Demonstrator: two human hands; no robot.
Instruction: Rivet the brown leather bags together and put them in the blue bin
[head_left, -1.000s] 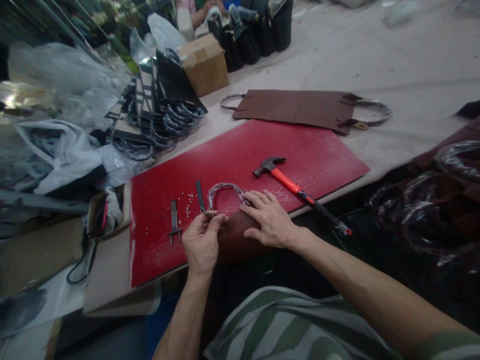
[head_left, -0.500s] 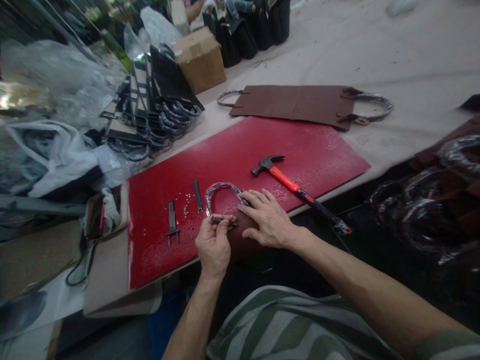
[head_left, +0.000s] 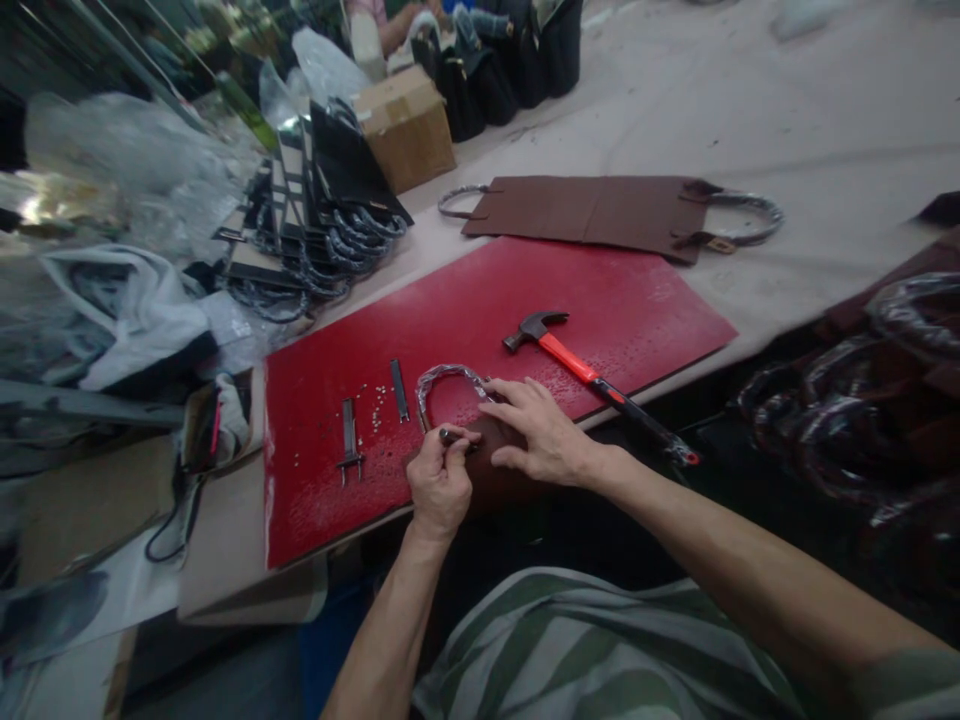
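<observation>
Brown leather point(head_left: 489, 474) beneath left hand point(head_left: 440, 490), tight on slim rod point(head_left: 448, 437), and splayed right hand point(head_left: 551, 435)

Single head cam on the person at the bench, looking forward and steeply down over their own striped shirt point(head_left: 570, 640) at bottom centre, forearms point(head_left: 697, 550) running up from the lower part of frame. Close range on the work: left hand point(head_left: 441, 482) and right hand point(head_left: 544, 430) sit just below mid-frame at the near side of the red board point(head_left: 465, 300), whose near edge slants up to the right. Coverage is wide, reaching across the pale tabletop point(head_left: 720, 90) to the cardboard box point(head_left: 409, 130) and a co-worker's arm point(head_left: 395, 30) at the top edge
</observation>
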